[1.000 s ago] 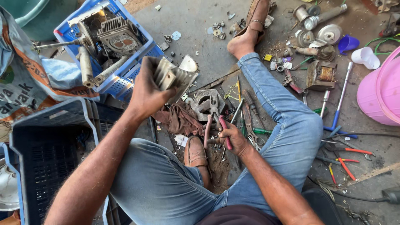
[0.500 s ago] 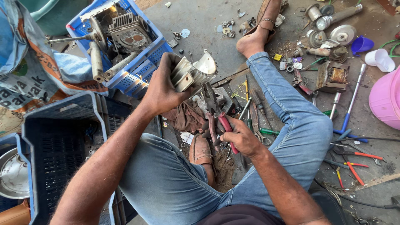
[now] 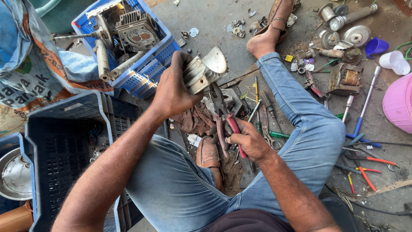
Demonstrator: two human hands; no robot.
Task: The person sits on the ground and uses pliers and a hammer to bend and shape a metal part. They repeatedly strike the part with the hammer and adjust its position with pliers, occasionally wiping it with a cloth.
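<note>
My left hand (image 3: 174,88) grips a finned grey metal motor part (image 3: 201,71) with a shiny curved plate on its right end, held above my lap. My right hand (image 3: 249,139) holds red-handled pliers (image 3: 225,116), whose jaws point up toward the underside of the metal part. I sit on the floor in blue jeans, my right leg stretched out and my left foot in a brown sandal (image 3: 208,152) tucked under. A brown rag (image 3: 197,120) lies below the part.
A blue crate (image 3: 152,64) with motor parts stands at the upper left, a dark crate (image 3: 64,154) at the left beside a printed sack (image 3: 30,68). Screwdrivers, pliers (image 3: 365,161), a transformer (image 3: 345,79), metal scraps and a pink tub (image 3: 399,103) lie on the right.
My left hand has carried the metal part rightward and closer to the pliers. My right hand has raised the pliers toward it.
</note>
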